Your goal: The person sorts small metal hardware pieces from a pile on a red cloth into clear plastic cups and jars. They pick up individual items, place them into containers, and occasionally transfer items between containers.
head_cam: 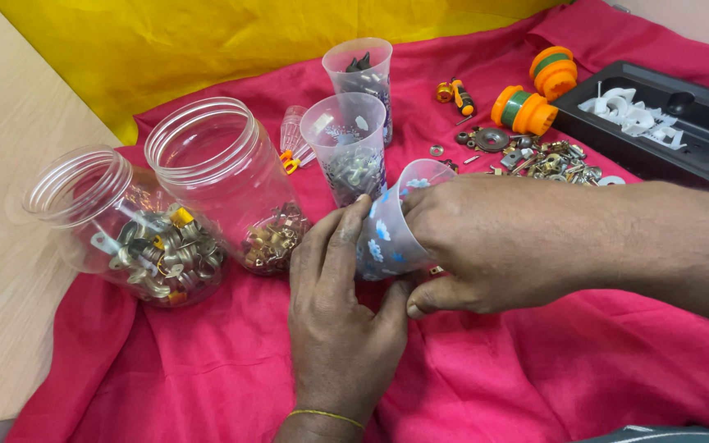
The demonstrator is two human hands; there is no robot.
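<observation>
Both hands, the left hand (340,316) and the right hand (486,246), clasp a tipped flower-printed plastic cup (387,234) on the red cloth (535,369) mid-worktop, seemingly mid-sorting; righting it calls for a steady grip.

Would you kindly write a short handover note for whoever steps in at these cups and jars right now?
Left hand: fingers against the tilted flower-printed cup, steadying it.
Right hand: wrapped around the same cup from the right.
Two upright clear cups behind it and two open jars at left already hold metal fittings.
Still loose on the pink cloth: a pile of small hardware, two orange rollers, a small screwdriver. The black tray holds white parts.
</observation>
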